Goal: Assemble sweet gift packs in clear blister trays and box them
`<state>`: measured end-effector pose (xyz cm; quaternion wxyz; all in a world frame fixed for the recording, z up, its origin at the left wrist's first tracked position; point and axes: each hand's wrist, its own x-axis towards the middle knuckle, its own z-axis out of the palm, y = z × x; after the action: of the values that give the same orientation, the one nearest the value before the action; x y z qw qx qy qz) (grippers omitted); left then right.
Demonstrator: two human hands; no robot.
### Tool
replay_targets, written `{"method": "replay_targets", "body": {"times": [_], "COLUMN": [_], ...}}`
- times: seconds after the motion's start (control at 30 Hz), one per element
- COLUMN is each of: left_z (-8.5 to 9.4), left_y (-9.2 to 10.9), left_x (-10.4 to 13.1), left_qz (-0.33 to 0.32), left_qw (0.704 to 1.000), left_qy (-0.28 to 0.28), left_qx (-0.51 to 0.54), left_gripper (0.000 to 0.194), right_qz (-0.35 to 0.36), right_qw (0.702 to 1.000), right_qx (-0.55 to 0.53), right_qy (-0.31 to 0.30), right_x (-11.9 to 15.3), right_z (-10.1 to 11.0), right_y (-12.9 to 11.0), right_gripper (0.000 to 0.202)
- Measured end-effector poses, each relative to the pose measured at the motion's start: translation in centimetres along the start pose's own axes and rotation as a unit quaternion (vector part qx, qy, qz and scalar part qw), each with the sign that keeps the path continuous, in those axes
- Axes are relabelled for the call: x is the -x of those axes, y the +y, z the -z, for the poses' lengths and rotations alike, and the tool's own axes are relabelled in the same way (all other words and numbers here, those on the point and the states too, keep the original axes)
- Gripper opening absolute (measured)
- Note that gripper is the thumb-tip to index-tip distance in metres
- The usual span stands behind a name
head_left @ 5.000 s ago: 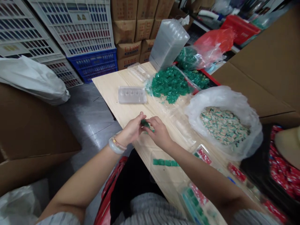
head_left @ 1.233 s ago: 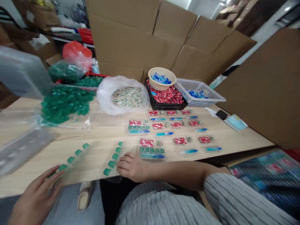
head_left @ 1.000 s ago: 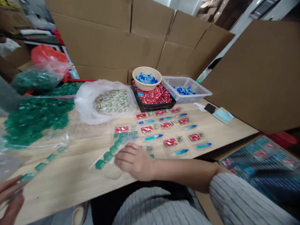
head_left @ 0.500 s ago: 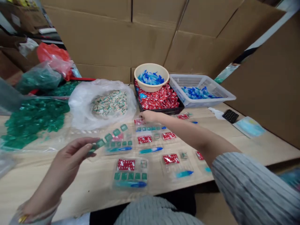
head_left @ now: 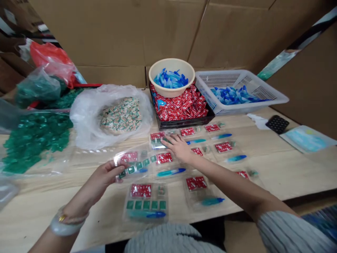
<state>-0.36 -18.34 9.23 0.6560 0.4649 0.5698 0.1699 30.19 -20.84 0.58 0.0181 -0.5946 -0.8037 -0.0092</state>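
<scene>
Lower now: tray [head_left: 139, 165] in left hand [head_left: 107, 172] (print unreadable on packets [head_left: 141, 190])

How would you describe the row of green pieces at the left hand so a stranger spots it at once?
On the wooden table, find the white plastic bag. Nearer the wearer, the left hand holds up the row of green pieces. It slants up rightward, unlike the level green row in the tray nearest the wearer's body.

There is room over the tabletop [head_left: 104, 219] at lower left. Left of centre, the left hand [head_left: 104, 174] and its green pieces [head_left: 139, 165] obstruct; at upper centre, the bowl [head_left: 171, 92].
</scene>
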Motion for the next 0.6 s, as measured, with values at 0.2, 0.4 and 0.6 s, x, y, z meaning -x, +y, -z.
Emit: {"method": "replay_targets", "body": {"times": [0.2,0.4,0.6], "left_z": [-1.2,-7.2,-9.3], "left_y": [-0.1,-0.7,-2.5], "left_x": [0.0,-1.9,-2.4], "left_qz": [0.01,-0.045,-0.261], "left_qw": [0.999,0.991,0.897], "left_qy": [-0.045,-0.124,0.057], "left_qx": [0.016,-0.007,-0.353], "left_gripper": [0.031,0.033,0.045], "right_qz": [0.041,-0.204,-0.329], "right_qw": [0.994,0.844,0.844], "right_qx": [-0.104,-0.492,-0.418], "right_qy": [0.006,0.067,0.068], "right_x": [-0.3,4.8,6.8], "right_z": [1.9,3.5,1.3], "right_y": [0.8,-0.4,-1.3], "right_gripper": [0.049,0.056,0.063]}}
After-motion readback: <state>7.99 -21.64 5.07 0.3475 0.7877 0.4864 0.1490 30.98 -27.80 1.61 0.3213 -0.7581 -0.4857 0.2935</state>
